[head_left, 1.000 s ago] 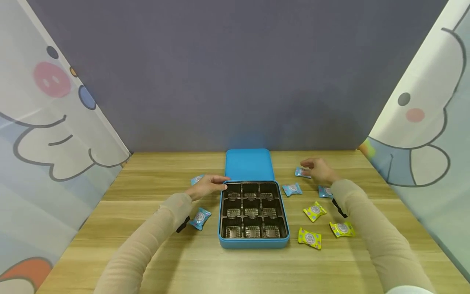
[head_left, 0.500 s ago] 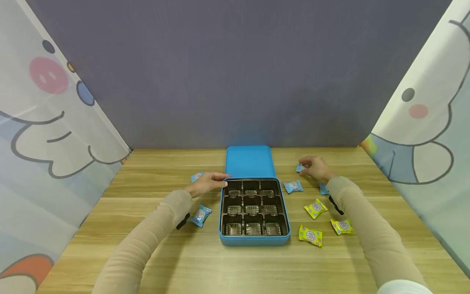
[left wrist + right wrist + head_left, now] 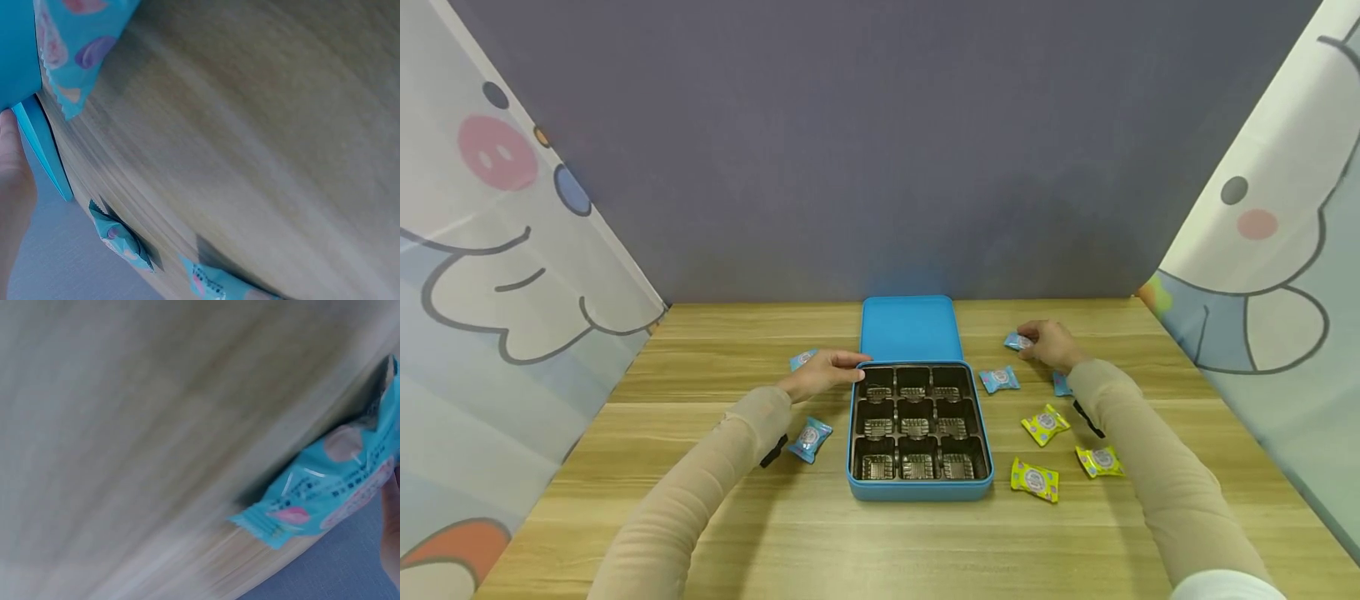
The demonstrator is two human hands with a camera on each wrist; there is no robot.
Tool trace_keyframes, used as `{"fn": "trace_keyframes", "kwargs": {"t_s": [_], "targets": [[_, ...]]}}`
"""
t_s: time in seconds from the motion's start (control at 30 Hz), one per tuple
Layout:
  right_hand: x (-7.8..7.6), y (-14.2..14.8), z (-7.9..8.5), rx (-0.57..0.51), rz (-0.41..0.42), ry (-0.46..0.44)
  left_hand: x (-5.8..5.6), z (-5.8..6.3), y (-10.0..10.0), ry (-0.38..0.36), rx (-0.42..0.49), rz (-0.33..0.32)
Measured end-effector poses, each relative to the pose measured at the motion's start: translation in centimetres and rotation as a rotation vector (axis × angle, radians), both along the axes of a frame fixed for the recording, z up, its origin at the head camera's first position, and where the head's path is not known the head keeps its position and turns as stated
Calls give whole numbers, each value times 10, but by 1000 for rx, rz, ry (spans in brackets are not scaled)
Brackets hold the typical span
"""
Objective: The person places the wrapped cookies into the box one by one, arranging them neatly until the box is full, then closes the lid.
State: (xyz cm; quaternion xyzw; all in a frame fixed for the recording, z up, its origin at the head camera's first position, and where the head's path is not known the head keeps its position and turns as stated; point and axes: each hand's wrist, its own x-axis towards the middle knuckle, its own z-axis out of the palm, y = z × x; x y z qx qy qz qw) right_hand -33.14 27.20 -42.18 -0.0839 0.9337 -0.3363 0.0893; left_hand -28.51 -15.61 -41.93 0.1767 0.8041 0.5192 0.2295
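A blue tin (image 3: 920, 491) with a dark, nine-cell insert sits mid-table, its blue lid (image 3: 910, 327) laid back behind it. My left hand (image 3: 822, 375) rests at the tin's rear left corner, fingers fairly straight, thumb by the rim. In the left wrist view a finger (image 3: 14, 156) touches the blue tin wall. At the back right, my right hand (image 3: 1054, 345) pinches a blue wrapped candy (image 3: 1015, 341) between thumb and fingers, low over the table. The right wrist view has a blue wrapped candy (image 3: 337, 481) large beside a finger; which candy is unclear.
Blue candies lie right of the tin (image 3: 999, 380), under the right wrist (image 3: 1062, 384) and left of the tin (image 3: 809, 439). Another (image 3: 802, 360) is behind the left hand. Yellow candies (image 3: 1034, 480) lie at front right. A grey panel (image 3: 895, 167) stands behind the table.
My right hand has come in on the back right blue candy, and its fingers have closed on it. The left hand stays at the tin. The head view has shifted slightly.
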Motion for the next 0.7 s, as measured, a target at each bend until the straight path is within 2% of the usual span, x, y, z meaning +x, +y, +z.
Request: {"fn": "trace_keyframes", "kwargs": {"t_s": [0.27,0.43,0.6,0.7], "targets": [[1,0,1,10,1,-34,2,2,1,-1,9,1],[5,0,3,-40,-28,-42,5,7,3,7,2,4],[10,-2,9,-84,-36,-7,14,19,5,-8,3,5],[13,-5,14,-86,-32,28,16,22,5,-2,2,2]]}}
